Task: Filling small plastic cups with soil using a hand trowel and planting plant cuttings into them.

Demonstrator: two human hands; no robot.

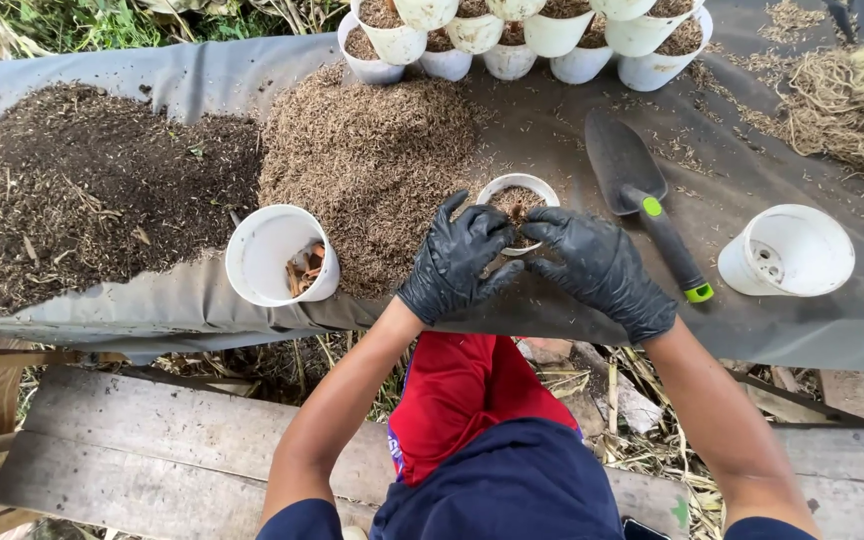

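Together, the gloved left hand (459,262) and right hand (597,268) press curled fingers onto a small white pot (518,196), trowel (644,208) at three o'clock.

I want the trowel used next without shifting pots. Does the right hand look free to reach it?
Probably yes. The trowel lies bare on the grey sheet just beside the right hand, with nothing between; that hand only needs to leave the small white pot.

We have one view only, from the camera on our head. It looks steeply down and forward over our own arms, close to the grey tarp-covered table (812,330), with the wooden bench (152,440) beneath us.
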